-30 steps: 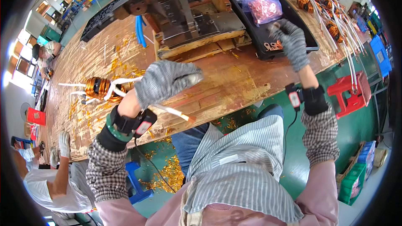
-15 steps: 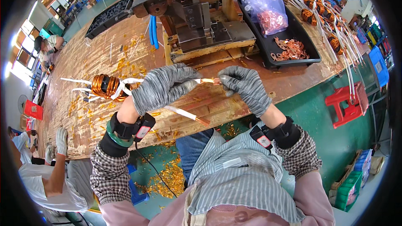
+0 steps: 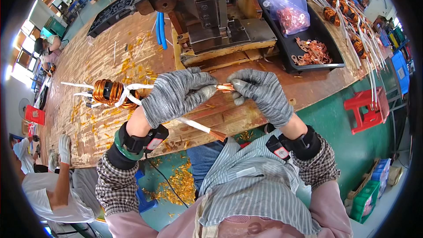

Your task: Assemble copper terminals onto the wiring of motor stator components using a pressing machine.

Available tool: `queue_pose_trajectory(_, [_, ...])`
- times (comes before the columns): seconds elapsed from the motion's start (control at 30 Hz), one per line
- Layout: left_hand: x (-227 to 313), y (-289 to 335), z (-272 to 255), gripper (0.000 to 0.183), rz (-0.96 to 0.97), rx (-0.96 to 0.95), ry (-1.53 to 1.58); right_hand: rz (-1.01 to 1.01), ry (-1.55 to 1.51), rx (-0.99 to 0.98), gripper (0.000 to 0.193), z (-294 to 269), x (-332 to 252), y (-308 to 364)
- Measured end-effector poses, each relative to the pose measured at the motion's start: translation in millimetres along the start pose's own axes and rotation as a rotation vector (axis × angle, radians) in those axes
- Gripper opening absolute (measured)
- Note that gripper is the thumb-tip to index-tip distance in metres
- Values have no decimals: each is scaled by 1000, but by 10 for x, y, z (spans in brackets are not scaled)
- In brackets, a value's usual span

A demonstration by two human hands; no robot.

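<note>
Both my hands wear grey knitted gloves. Thumb and fingers of my left hand are closed round a white-sleeved lead, just behind its bare copper wire end. From the other side, my right hand pinches the tip of that copper; whether a small terminal sits between its fingers is hidden. To the left, the copper-wound coil lies on the bench, its white leads running toward my left hand. A second white lead sticks out below that hand, its copper strands fanned and bare.
A dark metal press stands behind my hands. Right of it, a black tray holds copper lugs and a plastic bag of more. Further coils lie at the far right. A co-worker's gloved hand rests at the left.
Both hands have shifted slightly to the right in the picture and drawn closer together, so less bare copper shows between them. The bench and press have also shifted a little in view.
</note>
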State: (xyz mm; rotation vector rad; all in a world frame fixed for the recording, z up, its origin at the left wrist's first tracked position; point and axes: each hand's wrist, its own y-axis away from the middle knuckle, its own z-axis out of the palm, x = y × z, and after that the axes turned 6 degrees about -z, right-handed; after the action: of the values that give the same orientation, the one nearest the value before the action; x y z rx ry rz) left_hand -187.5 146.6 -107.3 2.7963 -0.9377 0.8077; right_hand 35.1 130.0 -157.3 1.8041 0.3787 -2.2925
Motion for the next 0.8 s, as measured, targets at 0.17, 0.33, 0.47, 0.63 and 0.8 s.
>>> queue_pose_trajectory(0.17, [-130,-6,55,27,-89,-71,169,-14,22,-69,23,-12,-91,37])
queue_pose_trajectory(0.33, [-124,-33,-5,31,-117,-100,175,-21,74,-36,21,0,-14,-8])
queue_pose_trajectory(0.47, [-336,112,-189,32,-39,-124,38,31,-123,-21,19,-63,128,-83])
queue_pose_trajectory(0.63, [-405,241,-258,27,-262,-50,263,50,-166,14,18,-67,181,-119])
queue_pose_trajectory(0.8, [-506,185,-227,25,-269,156,315,-18,-228,49,17,-3,62,-196])
